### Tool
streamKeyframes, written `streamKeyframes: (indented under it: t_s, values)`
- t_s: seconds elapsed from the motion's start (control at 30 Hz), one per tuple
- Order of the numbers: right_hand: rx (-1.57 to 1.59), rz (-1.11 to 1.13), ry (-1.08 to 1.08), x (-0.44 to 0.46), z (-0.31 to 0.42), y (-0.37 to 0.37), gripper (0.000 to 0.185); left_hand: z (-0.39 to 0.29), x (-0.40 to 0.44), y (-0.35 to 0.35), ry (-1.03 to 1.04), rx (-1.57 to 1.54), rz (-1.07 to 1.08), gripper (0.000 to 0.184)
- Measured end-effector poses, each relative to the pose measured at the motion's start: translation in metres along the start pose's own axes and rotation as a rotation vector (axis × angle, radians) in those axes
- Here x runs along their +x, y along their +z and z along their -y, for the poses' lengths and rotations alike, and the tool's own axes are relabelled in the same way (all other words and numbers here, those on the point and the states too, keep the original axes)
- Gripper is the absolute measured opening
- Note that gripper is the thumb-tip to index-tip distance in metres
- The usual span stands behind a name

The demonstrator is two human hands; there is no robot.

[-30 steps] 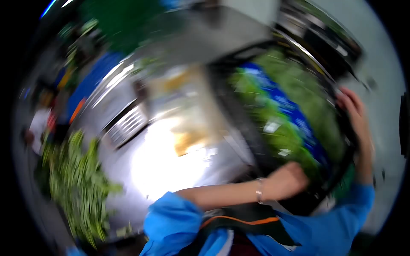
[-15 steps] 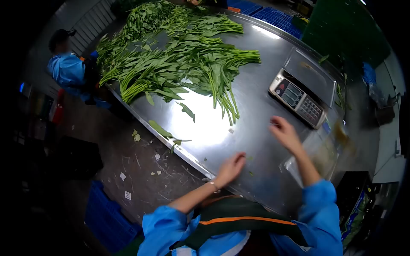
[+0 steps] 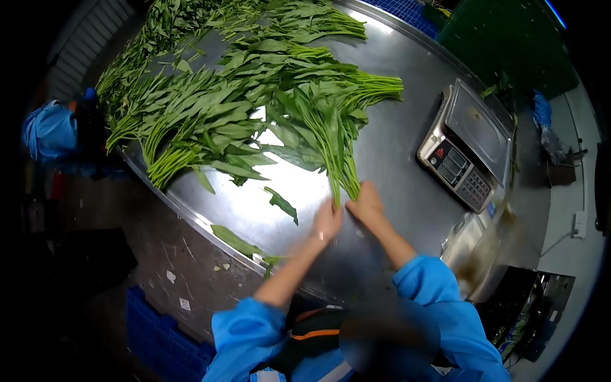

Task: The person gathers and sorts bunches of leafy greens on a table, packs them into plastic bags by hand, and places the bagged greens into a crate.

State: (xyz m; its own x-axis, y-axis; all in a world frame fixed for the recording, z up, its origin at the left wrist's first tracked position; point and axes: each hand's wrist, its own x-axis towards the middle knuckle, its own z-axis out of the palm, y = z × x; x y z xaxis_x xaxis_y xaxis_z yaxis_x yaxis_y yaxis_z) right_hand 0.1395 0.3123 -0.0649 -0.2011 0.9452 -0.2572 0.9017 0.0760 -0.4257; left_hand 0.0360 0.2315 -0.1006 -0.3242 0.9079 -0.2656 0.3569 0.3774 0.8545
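Observation:
Long-stemmed water spinach (image 3: 242,95) is heaped across the steel table, its leaves toward the far left. Some stems point at me, and both my hands are at their cut ends. My left hand (image 3: 326,219) is closed on the stems at the left of this bunch (image 3: 334,146). Fingers curled, my right hand (image 3: 367,202) grips the thicker stems just to the right. The fingertips of both hands are partly hidden. Below the heap lie a loose leaf (image 3: 282,205) and a leafy sprig (image 3: 235,242) by the table's edge.
A digital scale (image 3: 464,153) stands on the steel table (image 3: 401,153) at the right. Clear plastic bags (image 3: 468,239) lie nearer me, beside it. A co-worker in blue (image 3: 54,130) is at the far left. On the floor at lower left is a blue crate (image 3: 159,334).
Both my hands have moved forward from above the bare table to the near stem ends and closed on them. The view has shifted, and the co-worker appears farther left.

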Motion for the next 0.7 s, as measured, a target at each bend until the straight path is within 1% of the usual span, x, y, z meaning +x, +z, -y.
streamKeyframes:
  t_s: [0.03, 0.07, 0.17, 0.2, 0.23, 0.3, 0.33, 0.37, 0.4, 0.43, 0.47, 0.5, 0.53, 0.57, 0.63, 0.67, 0.7]
  values:
    - [0.036, 0.065, -0.003, 0.004, -0.002, -0.004, 0.038, -0.009, -0.021, -0.009, -0.106, -0.029, 0.128, 0.035]
    - [0.067, 0.137, -0.002, 0.002, -0.005, -0.005, 0.035, 0.002, -0.034, 0.005, -0.123, -0.422, 0.048, 0.039]
    - [0.313, 0.184, -0.187, -0.015, -0.007, 0.004, 0.031, -0.033, -0.015, -0.009, -0.318, -0.833, 0.068, 0.043]
    - [0.322, 0.212, -0.336, -0.023, -0.003, 0.003, 0.034, -0.022, -0.001, -0.007, -0.352, -0.745, 0.163, 0.045]
    - [0.33, 0.243, -0.49, -0.029, 0.002, -0.004, 0.037, -0.018, 0.002, -0.004, -0.392, -0.857, 0.161, 0.043]
    - [0.371, 0.395, -0.606, -0.03, 0.003, -0.033, 0.04, -0.035, 0.009, -0.021, -0.461, -1.061, 0.161, 0.039]
    - [0.394, 0.462, -0.664, -0.027, 0.005, -0.053, 0.041, -0.043, 0.011, -0.033, -0.315, -1.008, 0.09, 0.035]
    - [0.404, 0.621, -0.496, -0.014, 0.02, -0.099, 0.045, -0.056, 0.014, -0.048, -0.12, -0.895, -0.052, 0.031]
    - [0.413, 0.782, -0.313, 0.012, 0.03, -0.141, 0.048, -0.076, 0.014, -0.071, 0.001, -0.912, -0.106, 0.027]
    - [0.283, 0.56, -0.316, 0.041, 0.025, -0.153, 0.051, -0.088, 0.017, -0.086, 0.116, -0.93, -0.166, 0.024]
    - [0.152, 0.339, -0.325, 0.071, 0.02, -0.165, 0.055, -0.082, 0.022, -0.085, 0.029, -1.064, -0.168, 0.023]
    - [-0.145, -0.024, -0.599, 0.123, -0.016, -0.148, 0.066, -0.073, 0.03, -0.082, -0.051, -1.193, -0.172, 0.022]
    - [-0.274, -0.136, -0.594, 0.159, -0.019, -0.149, 0.075, -0.062, 0.041, -0.077, -0.125, -1.32, -0.175, 0.021]
    - [-0.401, -0.249, -0.586, 0.188, -0.016, -0.151, 0.084, -0.044, 0.052, -0.062, -0.274, -1.276, -0.184, 0.019]
    - [-0.707, -0.217, -0.515, 0.236, -0.008, -0.153, 0.094, -0.01, 0.048, -0.037, -0.376, -1.429, -0.143, 0.019]
    - [-0.86, -0.189, -0.472, 0.255, -0.006, -0.151, 0.099, -0.012, 0.048, -0.036, -0.36, -1.409, -0.156, 0.022]
    - [-0.89, -0.122, -0.433, 0.27, -0.005, -0.147, 0.101, -0.02, 0.042, -0.038, -0.351, -1.388, -0.175, 0.025]
